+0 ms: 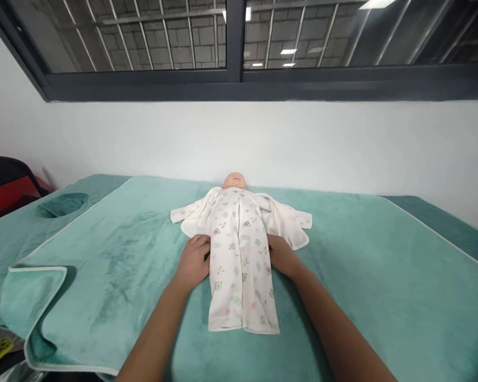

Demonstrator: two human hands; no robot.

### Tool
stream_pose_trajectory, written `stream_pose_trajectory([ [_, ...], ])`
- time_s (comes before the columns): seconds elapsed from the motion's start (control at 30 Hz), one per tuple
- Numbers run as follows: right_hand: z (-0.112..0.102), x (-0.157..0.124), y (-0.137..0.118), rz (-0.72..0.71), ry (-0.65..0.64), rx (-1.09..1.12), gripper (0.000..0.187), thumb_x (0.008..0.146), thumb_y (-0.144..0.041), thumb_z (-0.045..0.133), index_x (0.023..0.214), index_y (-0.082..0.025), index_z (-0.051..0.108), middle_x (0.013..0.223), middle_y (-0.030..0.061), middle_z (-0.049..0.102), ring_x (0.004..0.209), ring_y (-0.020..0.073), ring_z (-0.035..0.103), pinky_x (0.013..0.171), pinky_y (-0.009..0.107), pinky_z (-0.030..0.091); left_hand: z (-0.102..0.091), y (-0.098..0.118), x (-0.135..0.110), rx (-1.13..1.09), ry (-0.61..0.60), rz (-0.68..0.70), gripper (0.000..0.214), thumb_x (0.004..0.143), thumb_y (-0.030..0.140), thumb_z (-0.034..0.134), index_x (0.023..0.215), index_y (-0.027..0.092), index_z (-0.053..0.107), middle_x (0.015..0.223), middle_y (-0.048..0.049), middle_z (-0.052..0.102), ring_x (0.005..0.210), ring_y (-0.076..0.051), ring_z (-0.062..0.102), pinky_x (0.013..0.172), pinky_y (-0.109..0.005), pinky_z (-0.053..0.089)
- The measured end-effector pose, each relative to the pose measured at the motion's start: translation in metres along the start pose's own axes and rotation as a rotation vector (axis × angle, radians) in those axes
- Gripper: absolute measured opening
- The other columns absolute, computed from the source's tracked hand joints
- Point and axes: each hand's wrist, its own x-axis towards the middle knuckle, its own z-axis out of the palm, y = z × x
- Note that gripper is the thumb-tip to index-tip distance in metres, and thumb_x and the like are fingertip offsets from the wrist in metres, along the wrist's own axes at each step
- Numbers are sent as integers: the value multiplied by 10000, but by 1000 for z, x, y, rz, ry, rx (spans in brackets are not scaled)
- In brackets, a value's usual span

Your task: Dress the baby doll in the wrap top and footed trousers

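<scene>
A baby doll (234, 181) lies on its back by the wall, its head largely foreshortened. White printed baby trousers (242, 260) are spread lengthwise over its body, both legs straight toward me. A white baby top (288, 225) lies beneath, sleeves out to the sides and its front flaps apart. My left hand (196, 260) is closed at the left edge of the trousers, thumb and fingers bent around the cloth. At the opposite edge, my right hand (282, 255) has its fingers tucked behind the fabric, so its fingertips are hidden.
A teal plush cover (362, 276) spreads over the padded bed, with a folded-up corner at the left. An oval hole (61, 205) is in the bed's left end. Behind stand a white wall (342, 143) and a barred window. A red and black object (10, 188) is at far left.
</scene>
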Motion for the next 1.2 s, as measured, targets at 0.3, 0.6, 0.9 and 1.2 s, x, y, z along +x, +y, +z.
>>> stream_pose_trajectory([
  [0.3, -42, -7, 50, 609, 645, -338, 395, 804, -432, 527, 1047, -136, 624, 1048, 157, 648, 963, 272, 588, 864, 391, 429, -12, -47, 32, 239, 281, -714, 401, 848, 407, 505, 1136, 149, 613, 1162, -164, 598, 1133, -327, 517, 942, -438, 416],
  [0.6, -56, 17, 40, 633, 446, 172, 300, 710, -487, 587, 782, -197, 619, 782, 40, 659, 762, 231, 615, 688, 322, 468, -16, -50, 39, 122, 177, -709, 257, 879, 410, 445, 947, 216, 599, 925, -86, 695, 944, -287, 624, 874, -410, 410],
  [0.9, -30, 82, -59, 202, 196, 365, 197, 758, -358, 572, 878, -203, 552, 944, 34, 647, 896, 232, 599, 766, 335, 471, -16, -54, 34, -90, 299, -669, 170, 856, 323, 461, 970, 235, 552, 791, -17, 645, 783, -215, 611, 706, -291, 431],
  [1.2, 8, 16, -52, -113, 365, -193, 186, 857, -137, 388, 928, -225, 535, 1201, 95, 582, 1157, 248, 498, 945, 411, 414, -23, -37, 28, -316, 367, -576, 234, 873, 333, 435, 999, 235, 606, 616, 36, 476, 592, -159, 470, 609, -253, 392],
])
